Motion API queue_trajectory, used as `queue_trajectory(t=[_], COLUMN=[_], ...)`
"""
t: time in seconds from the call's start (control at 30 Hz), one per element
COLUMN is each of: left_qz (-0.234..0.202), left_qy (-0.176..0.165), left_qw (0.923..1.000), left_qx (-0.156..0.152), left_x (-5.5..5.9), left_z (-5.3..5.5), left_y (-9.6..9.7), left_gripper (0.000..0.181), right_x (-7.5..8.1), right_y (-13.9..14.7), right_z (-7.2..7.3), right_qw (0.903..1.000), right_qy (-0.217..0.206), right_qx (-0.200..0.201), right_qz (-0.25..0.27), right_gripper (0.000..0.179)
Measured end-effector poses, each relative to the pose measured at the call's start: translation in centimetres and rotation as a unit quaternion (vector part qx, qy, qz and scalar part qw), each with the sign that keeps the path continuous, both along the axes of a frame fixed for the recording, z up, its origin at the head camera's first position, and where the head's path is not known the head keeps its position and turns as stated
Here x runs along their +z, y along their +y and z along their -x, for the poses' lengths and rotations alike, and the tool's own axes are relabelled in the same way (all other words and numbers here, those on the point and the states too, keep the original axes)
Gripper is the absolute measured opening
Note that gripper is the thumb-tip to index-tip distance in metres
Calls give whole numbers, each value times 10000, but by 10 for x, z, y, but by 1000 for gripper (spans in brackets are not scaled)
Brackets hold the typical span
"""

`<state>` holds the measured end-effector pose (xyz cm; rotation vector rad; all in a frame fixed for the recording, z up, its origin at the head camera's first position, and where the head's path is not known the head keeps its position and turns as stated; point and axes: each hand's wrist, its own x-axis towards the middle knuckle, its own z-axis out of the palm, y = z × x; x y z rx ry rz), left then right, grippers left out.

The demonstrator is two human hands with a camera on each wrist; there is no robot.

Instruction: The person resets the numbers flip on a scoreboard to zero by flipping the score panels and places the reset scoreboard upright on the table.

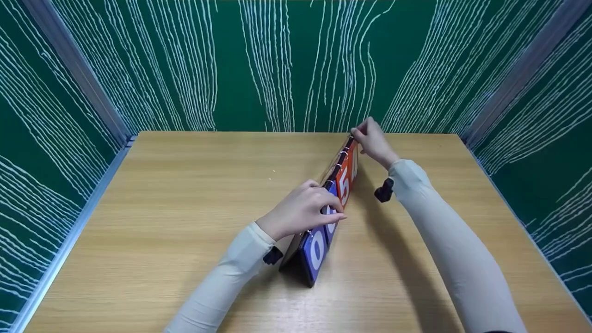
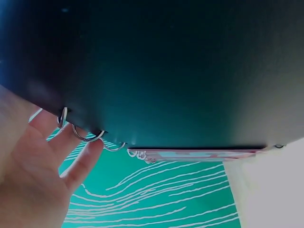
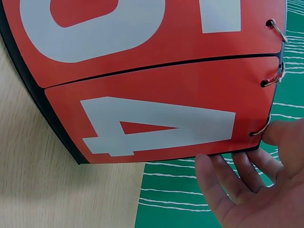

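At the centre of the table (image 1: pixel 175 194), head view: flip scoreboard (image 1: pixel 343 185) is standing tented, long axis running from 7 to 1 o'clock. Right hand (image 1: pixel 375 142) is pinching its far top corner, at 1 o'clock; left hand (image 1: pixel 305 209) is lying across the top edge, nearer the 7 o'clock end. Left fingers are partly covering the second blue card; the farthest red one is showing very foreshortened.

Left wrist view: dark panel (image 2: pixel 166 71) is filling the upper half, hiding most card fronts. Left fingers are reaching to the rings (image 2: pixel 89 135) at 8 o'clock; cannot tell whether they are gripping.

Right wrist view: red "4" card (image 3: pixel 190 95) is facing the camera, right thumb pressing by the end ring at 4 o'clock. The numeral above is running out of frame.
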<state>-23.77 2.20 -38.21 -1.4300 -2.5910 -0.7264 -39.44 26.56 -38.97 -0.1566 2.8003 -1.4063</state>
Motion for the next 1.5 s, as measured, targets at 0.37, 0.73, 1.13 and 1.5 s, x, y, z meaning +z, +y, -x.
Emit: queue_trajectory(t=[0.37, 0.73, 1.13, 1.5], left_qz=[-72, -285, -1406, -1746], left_qy=[-201, -309, -910, -2465], left_qw=[9996, 9980, 9816, 9383], left_qx=[200, 468, 914, 1684], left_x=[1, 0, 2, -17], left_z=[-1, 0, 16, 69], left_y=[1, 3, -1, 5], left_gripper=[25, 27, 33, 38], right_x=[0, 0, -1, -2], right_y=[-1, 1, -1, 0], right_z=[0, -1, -1, -2], right_qw=[10000, 9999, 9999, 9999], right_qy=[-28, -77, -71, 70], right_qx=[-47, -94, -120, -133], right_qz=[-21, -85, 82, 59], right_gripper=[25, 27, 23, 21])
